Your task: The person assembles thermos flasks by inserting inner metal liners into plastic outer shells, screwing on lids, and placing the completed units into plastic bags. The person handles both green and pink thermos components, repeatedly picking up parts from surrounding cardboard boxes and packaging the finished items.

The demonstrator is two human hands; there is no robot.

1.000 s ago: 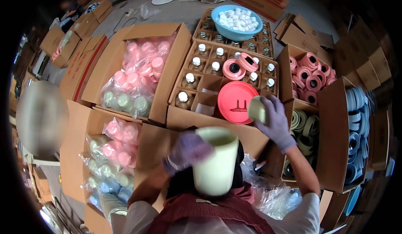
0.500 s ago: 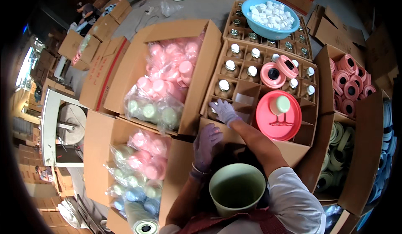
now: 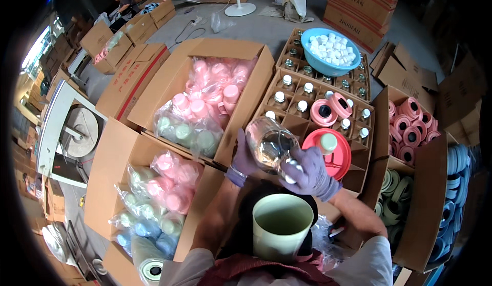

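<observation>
A clear glass bottle lies tilted between my two gloved hands, above the near edge of the divided carton. My left hand is curved against its wide body. At the narrow end, the fingers of my right hand close around the neck by the white cap. Below them a pale green tapered container stands upright against my body, its wide mouth facing up. Just beyond my right hand, a round red tray with a small pale green cup rests on the carton.
The divided carton holds several capped bottles and pink ring parts. Behind it, a blue basin of white caps sits on more bottles. Cartons of bagged pink, green and blue parts flank my left; pink rings and green rings fill right-hand cartons.
My right hand has lifted the glass bottle out of the carton's near left corner. My left hand has moved up against its body, and the bottle is now tilted between both hands.
</observation>
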